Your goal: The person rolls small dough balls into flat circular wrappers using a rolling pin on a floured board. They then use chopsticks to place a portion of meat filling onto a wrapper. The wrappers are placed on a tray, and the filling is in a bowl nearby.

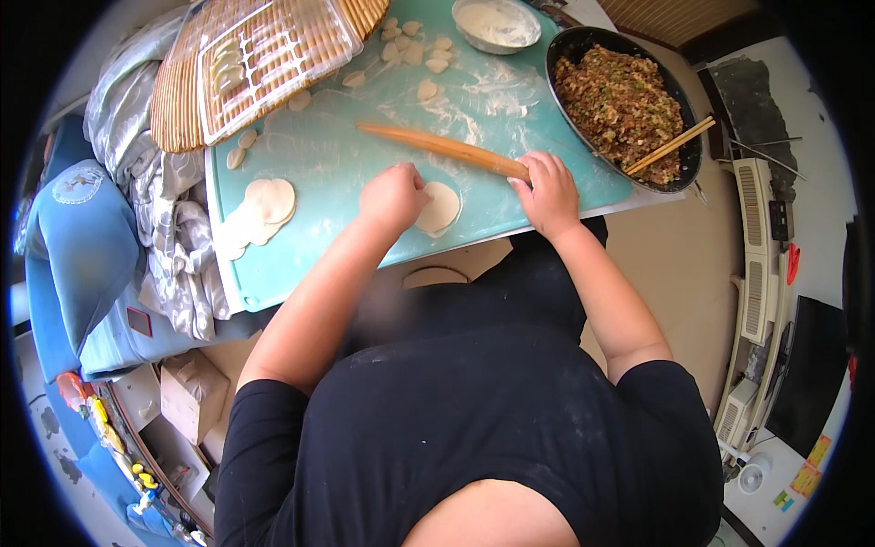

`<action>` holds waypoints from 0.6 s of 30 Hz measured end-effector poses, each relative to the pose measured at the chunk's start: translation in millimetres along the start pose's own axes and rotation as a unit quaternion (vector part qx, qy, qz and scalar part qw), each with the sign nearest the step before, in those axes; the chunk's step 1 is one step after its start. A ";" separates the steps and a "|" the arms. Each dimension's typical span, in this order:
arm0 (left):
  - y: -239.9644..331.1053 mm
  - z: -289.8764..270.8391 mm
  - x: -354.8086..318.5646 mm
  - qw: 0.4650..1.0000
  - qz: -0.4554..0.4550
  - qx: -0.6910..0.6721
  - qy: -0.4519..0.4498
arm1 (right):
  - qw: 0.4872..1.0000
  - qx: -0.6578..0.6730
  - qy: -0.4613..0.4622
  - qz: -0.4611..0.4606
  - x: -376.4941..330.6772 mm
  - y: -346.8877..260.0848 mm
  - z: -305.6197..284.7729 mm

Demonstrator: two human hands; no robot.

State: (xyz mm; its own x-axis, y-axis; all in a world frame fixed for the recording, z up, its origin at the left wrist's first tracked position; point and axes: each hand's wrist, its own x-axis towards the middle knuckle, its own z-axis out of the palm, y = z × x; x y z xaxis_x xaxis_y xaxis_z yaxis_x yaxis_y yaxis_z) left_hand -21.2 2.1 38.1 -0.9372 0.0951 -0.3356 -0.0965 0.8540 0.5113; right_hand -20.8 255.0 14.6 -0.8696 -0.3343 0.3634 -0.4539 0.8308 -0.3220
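Note:
A round dough wrapper [441, 209] lies flat near the front edge of the teal mat [337, 137]. My left hand [394, 196] is closed with its fingers curled at the wrapper's left edge, pinching it. In my right hand [550, 191] is the right end of a wooden rolling pin [437, 146], its tapered far end pointing left across the mat. Several finished wrappers [264, 211] overlap in a pile at the left. Small flattened dough pieces [410, 46] are scattered at the back, some with loose flour around them.
A black pan [697, 150] of minced filling [620, 100] stands at the right, with chopsticks [670, 146] across its rim. Behind the mat is a bowl of flour [497, 25]. A woven tray [178, 100] at the back left carries a plastic tray [273, 77] with several dumplings [228, 68].

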 end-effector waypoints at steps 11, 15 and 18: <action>-10.9 25.5 -5.9 0.997 0.045 -0.061 0.032 | 0.998 -0.001 -0.029 0.047 14.1 -16.2 16.1; -30.7 35.5 -19.7 0.944 0.157 -0.263 0.127 | 0.998 0.035 0.006 0.045 21.9 -28.5 10.1; -65.4 37.5 -43.9 0.858 0.138 -0.478 0.131 | 0.971 0.195 0.052 0.131 4.1 -25.4 -8.5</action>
State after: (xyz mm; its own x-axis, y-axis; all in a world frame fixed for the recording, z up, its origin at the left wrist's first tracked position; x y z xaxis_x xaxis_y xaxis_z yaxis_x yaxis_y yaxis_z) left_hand 38.8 -38.7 -10.3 -0.9996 0.0022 0.0282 0.0282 -0.0034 0.9996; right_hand -11.2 236.3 31.7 -0.9501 -0.0698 0.3041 -0.2760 0.6428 -0.7146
